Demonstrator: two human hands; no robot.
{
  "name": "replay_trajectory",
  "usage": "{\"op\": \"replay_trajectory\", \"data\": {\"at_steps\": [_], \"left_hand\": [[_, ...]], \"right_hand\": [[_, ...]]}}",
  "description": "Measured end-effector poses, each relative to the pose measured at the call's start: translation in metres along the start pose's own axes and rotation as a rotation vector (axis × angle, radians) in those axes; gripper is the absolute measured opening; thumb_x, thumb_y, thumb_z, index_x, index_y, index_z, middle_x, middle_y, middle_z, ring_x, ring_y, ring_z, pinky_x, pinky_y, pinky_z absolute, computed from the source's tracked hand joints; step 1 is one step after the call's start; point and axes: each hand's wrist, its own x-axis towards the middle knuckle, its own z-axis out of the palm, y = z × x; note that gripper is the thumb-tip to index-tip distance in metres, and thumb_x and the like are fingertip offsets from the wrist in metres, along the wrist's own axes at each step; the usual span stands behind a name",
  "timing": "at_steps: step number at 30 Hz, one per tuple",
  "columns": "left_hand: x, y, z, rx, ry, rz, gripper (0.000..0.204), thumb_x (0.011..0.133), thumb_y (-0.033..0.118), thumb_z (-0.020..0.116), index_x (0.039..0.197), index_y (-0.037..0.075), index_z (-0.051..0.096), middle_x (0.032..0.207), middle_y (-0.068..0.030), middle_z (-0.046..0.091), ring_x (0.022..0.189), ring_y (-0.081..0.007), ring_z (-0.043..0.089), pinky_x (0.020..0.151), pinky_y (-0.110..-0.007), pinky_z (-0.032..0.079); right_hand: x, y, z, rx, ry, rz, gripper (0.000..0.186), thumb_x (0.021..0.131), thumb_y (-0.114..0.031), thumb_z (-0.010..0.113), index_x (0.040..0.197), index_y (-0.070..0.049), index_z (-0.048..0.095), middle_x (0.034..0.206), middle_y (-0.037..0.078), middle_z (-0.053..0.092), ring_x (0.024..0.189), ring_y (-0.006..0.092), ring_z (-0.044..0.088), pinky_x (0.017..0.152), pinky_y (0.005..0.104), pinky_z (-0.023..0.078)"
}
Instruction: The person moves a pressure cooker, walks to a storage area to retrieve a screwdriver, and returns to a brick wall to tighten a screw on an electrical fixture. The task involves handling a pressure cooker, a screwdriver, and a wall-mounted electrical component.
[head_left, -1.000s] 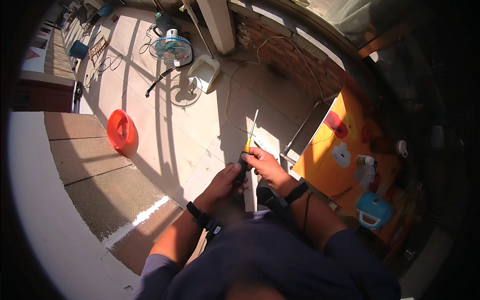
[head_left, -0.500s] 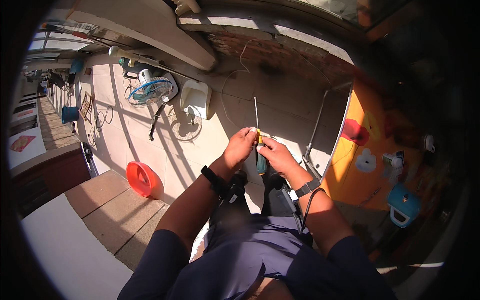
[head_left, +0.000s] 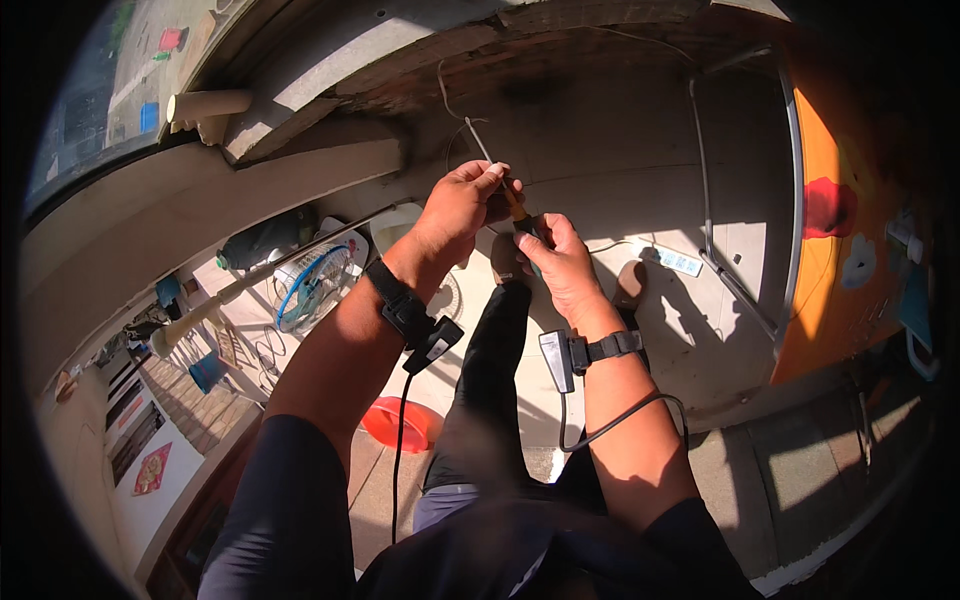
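Observation:
Both my hands are on a screwdriver with a yellow and dark green handle, its long metal shaft slanting up and away to the left. My left hand is closed at the front end of the handle, by the base of the shaft. Lower and to the right, my right hand is closed round the rear of the handle and covers most of it. The tip lies in line with a thin pale cable at the brick wall; whether they touch I cannot tell.
An orange table top with flower pictures and a metal leg frame stands at right. A white power strip lies on the floor near my feet. At left are a fan, a long pole and a red basin.
My hands have raised the screwdriver forward and a little left, and tilted its tip left. The view has shifted toward the wall and ledge. Both hands keep hold.

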Motion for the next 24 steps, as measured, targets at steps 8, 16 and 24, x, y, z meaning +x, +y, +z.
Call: {"op": "replay_trajectory", "data": {"at_steps": [8, 16, 24], "left_hand": [[0.076, 0.054, -0.022, 0.341, -0.029, 0.053, 0.021, 0.097, 0.024, 0.049, 0.100, 0.005, 0.057, 0.089, -0.0077, 0.063, 0.085, -0.0189, 0.062, 0.081, -0.035, 0.051], [0.111, 0.071, -0.015, 0.393, -0.038, 0.143, 0.023, 0.096, 0.023, 0.051, 0.109, 0.006, 0.055, 0.092, -0.0077, 0.063, 0.087, -0.0190, 0.062, 0.081, -0.035, 0.049], [0.110, 0.080, -0.013, 0.434, 0.028, 0.123, 0.027, 0.096, 0.023, 0.050, 0.117, 0.006, 0.053, 0.094, -0.0064, 0.064, 0.090, -0.0190, 0.062, 0.081, -0.033, 0.048]], "right_hand": [[0.058, 0.005, 0.036, 0.065, 0.081, -0.054, 0.029, 0.087, -0.033, 0.066, 0.104, -0.013, 0.055, 0.089, -0.001, 0.059, 0.075, 0.0092, 0.058, 0.058, 0.0242, 0.041], [0.094, -0.007, 0.030, 0.149, 0.086, -0.031, 0.031, 0.085, -0.037, 0.068, 0.102, -0.013, 0.057, 0.087, -0.001, 0.061, 0.070, 0.0094, 0.057, 0.054, 0.0235, 0.036], [0.101, -0.008, 0.032, 0.195, 0.149, -0.020, 0.040, 0.083, -0.039, 0.070, 0.102, -0.005, 0.059, 0.081, -0.001, 0.057, 0.061, 0.0053, 0.050, 0.047, 0.0211, 0.035]]}}
